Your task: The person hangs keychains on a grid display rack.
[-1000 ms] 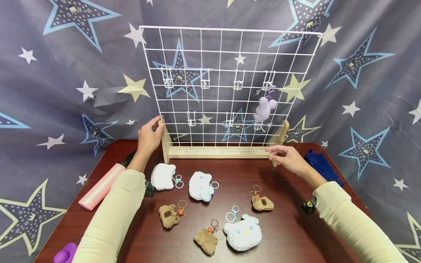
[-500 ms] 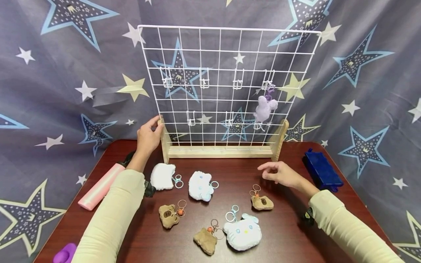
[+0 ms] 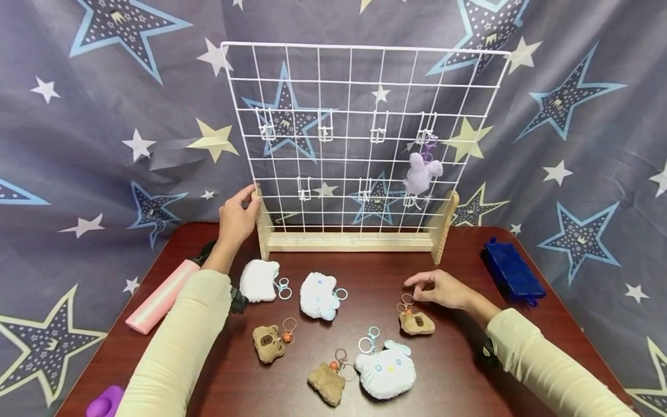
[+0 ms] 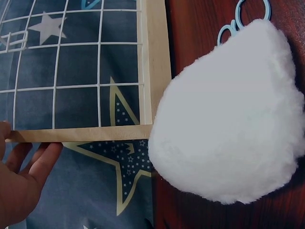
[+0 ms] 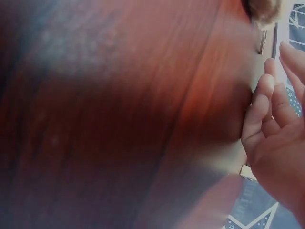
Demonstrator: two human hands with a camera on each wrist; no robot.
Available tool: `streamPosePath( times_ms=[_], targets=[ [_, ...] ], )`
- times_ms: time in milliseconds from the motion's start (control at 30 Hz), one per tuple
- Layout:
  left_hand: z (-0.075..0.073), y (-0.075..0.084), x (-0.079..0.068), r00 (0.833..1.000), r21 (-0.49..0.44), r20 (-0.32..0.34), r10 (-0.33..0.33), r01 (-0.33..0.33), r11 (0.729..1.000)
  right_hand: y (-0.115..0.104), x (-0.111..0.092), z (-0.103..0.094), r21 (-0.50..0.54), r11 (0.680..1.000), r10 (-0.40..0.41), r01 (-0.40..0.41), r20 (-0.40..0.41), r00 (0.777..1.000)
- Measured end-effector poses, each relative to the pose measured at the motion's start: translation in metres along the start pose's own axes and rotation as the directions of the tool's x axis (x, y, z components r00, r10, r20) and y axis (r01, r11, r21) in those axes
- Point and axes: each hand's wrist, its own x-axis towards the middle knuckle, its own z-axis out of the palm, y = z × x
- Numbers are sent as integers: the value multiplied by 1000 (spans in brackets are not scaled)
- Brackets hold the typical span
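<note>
A dark drape (image 3: 552, 156) printed with stars backed the room, and a glossy reddish-brown table (image 3: 448, 382) stood before it. In the head view, the left hand (image 3: 237, 217) pinched the left wooden upright (image 3: 263, 229) of the white wire rack (image 3: 365, 47). The right hand (image 3: 440, 288) hovered with thumb and fingers apart, apparently holding nothing, just above a brown plush keychain (image 3: 417, 324) lying on the table near the right side. A cleaner pickup would probably come from pinching its metal ring (image 3: 407, 293) alone, leaving the loop free for a hook, while the left hand steadied the rack. A lavender plush (image 3: 421, 174) hung at the upper right.

In the left wrist view, thumb and fingers lay on opposite sides of the upright, with a white plush (image 4: 228, 119) on the table beside the frame.

In the right wrist view, the fingers were loosely bent over blurred wood grain; whether they touched anything could not be told there.
</note>
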Motion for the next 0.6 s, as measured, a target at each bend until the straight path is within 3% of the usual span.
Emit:
streamPosePath(
  times_ms=[300,600],
  targets=[
    [1,-2,1,1000,4,-10,7,-7,1000,1,-1,6,-46,999,17,-16,19,1000],
    [1,-1,0,1000,15,4,-10,10,1000,-2,0,9,-138,989,48,-50,-18,999]
  ],
)
